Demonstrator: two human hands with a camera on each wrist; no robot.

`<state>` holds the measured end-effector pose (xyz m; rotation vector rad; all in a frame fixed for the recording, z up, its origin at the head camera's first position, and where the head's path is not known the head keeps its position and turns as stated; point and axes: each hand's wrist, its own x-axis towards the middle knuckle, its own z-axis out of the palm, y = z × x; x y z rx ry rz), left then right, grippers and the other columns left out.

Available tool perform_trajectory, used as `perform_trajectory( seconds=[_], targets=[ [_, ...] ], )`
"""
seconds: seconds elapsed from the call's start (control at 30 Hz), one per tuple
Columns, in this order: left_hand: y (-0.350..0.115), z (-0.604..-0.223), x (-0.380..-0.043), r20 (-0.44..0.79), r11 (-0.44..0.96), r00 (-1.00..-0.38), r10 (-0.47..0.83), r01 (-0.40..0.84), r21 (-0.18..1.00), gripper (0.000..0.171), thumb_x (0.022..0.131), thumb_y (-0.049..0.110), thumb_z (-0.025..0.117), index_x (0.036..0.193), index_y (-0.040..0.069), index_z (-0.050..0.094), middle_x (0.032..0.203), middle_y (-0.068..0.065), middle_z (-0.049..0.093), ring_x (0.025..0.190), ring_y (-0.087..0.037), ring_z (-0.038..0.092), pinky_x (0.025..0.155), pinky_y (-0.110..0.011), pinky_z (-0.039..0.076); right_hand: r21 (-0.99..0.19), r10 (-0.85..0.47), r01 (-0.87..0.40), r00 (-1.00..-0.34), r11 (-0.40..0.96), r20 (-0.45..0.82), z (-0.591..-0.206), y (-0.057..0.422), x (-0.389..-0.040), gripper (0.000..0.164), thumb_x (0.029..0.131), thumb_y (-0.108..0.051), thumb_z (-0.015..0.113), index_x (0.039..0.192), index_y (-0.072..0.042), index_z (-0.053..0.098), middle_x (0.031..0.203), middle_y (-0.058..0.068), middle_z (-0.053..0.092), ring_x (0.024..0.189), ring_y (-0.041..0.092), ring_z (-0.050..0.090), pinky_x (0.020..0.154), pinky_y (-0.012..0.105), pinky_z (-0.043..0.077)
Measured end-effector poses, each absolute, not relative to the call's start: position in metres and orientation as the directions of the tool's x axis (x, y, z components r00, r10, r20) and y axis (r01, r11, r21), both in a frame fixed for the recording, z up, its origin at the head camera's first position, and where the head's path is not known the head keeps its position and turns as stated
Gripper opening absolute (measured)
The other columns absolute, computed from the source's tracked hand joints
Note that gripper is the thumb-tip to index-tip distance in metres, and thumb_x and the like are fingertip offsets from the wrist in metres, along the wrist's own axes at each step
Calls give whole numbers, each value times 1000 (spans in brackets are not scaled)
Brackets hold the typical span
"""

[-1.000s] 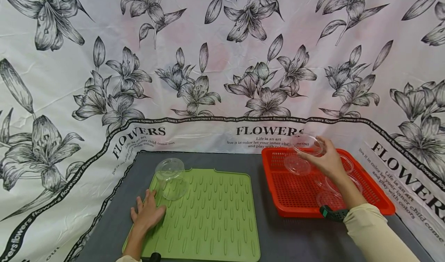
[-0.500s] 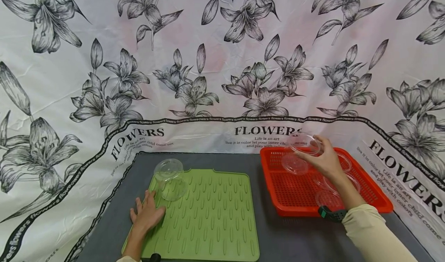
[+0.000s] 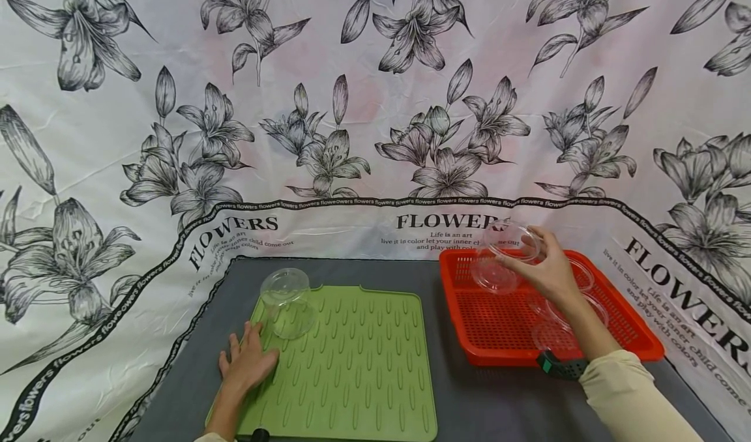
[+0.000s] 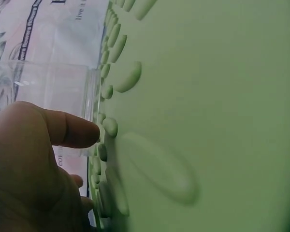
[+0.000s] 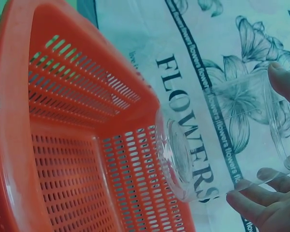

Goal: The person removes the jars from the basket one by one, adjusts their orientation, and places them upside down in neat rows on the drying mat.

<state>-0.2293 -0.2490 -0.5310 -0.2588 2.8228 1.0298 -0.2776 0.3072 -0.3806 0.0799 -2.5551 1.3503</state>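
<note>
My right hand [image 3: 548, 269] grips a clear plastic cup [image 3: 495, 263] by one end, thumb on one side and fingers on the other. The cup is above the back of the red basket [image 3: 478, 354]; in the right wrist view its far end overlaps the basket's rim. On the left, my left hand [image 3: 249, 364] rests with spread fingers on the left edge of the green ridged mat [image 3: 352, 370]. Just beyond those fingers another clear cup [image 4: 53, 87] stands upside down at the mat's far left corner.
Several more clear cups [image 3: 554, 334] lie in the right part of the basket, partly hidden by the right forearm. Mat and basket stand apart on a dark grey table [image 3: 463, 403]. A flower-printed cloth [image 3: 328, 51] hangs behind and at the sides.
The cup in my right hand has tilted slightly, its lower end shifting a little left. My left hand and the cup on the mat stay where they were.
</note>
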Motion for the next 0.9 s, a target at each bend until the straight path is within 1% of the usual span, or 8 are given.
perform_trajectory(
  seconds=[0.1, 0.23, 0.4, 0.6, 0.67, 0.77, 0.83, 0.9],
  targets=[
    [-251, -534, -229, -166, 749, -980, -107, -189, 635, 85, 94, 31, 48, 162, 2, 8, 169, -28, -7, 149, -59, -17, 113, -77, -16, -804, 63, -171, -966, 569, 250, -379, 306, -275, 105, 89, -44, 78, 164, -13, 13, 164, 24, 31, 146, 54, 31, 106, 74, 38],
    [-257, -539, -232, -162, 741, -982, -94, -178, 647, 87, 97, 34, 49, 163, 2, 2, 168, -27, -12, 148, -59, -23, 112, -77, -18, -808, 52, -179, -967, 562, 250, -376, 304, -271, 104, 89, -43, 78, 164, -14, 13, 165, 23, 31, 147, 52, 33, 106, 73, 39],
    [-264, -537, -234, -115, 736, -989, -93, -147, 661, 96, 96, 41, 56, 164, 5, -3, 168, -27, -15, 145, -60, -28, 110, -80, -17, -814, 23, -205, -966, 543, 258, -372, 301, -267, 101, 90, -39, 78, 165, -15, 13, 165, 23, 30, 146, 50, 36, 105, 73, 40],
    [-260, -516, -226, -23, 756, -993, -115, -102, 646, 108, 94, 51, 64, 163, 7, -7, 167, -28, -14, 146, -62, -24, 110, -82, -11, -806, 3, -239, -958, 542, 287, -367, 298, -262, 99, 90, -36, 79, 164, -17, 16, 164, 22, 33, 144, 47, 41, 104, 68, 44],
    [-256, -505, -221, 11, 757, -993, -121, -85, 647, 110, 94, 53, 64, 164, 8, -7, 168, -28, -14, 146, -63, -22, 111, -82, -9, -800, 0, -244, -956, 547, 292, -366, 296, -260, 98, 89, -37, 79, 164, -18, 17, 163, 20, 36, 143, 44, 44, 103, 61, 48],
    [-251, -491, -215, 73, 760, -990, -120, -44, 649, 109, 94, 54, 64, 164, 9, -6, 168, -26, -14, 147, -62, -21, 112, -83, -6, -792, -11, -253, -955, 556, 297, -364, 295, -258, 97, 89, -36, 79, 163, -18, 19, 162, 19, 39, 142, 42, 46, 99, 39, 51],
    [-247, -482, -212, 99, 758, -988, -117, -25, 652, 107, 95, 53, 64, 164, 11, -5, 169, -23, -16, 149, -58, -23, 113, -81, -6, -789, -21, -258, -954, 558, 298, -361, 293, -255, 96, 89, -35, 79, 163, -18, 20, 161, 18, 40, 141, 41, 48, 93, 24, 49],
    [-244, -475, -211, 146, 758, -983, -112, 10, 652, 105, 95, 52, 64, 165, 11, -3, 170, -21, -15, 150, -57, -22, 114, -81, -4, -790, -33, -267, -954, 552, 299, -359, 291, -252, 95, 89, -34, 80, 163, -19, 21, 161, 18, 41, 140, 41, 48, 87, 14, 47]
  ],
)
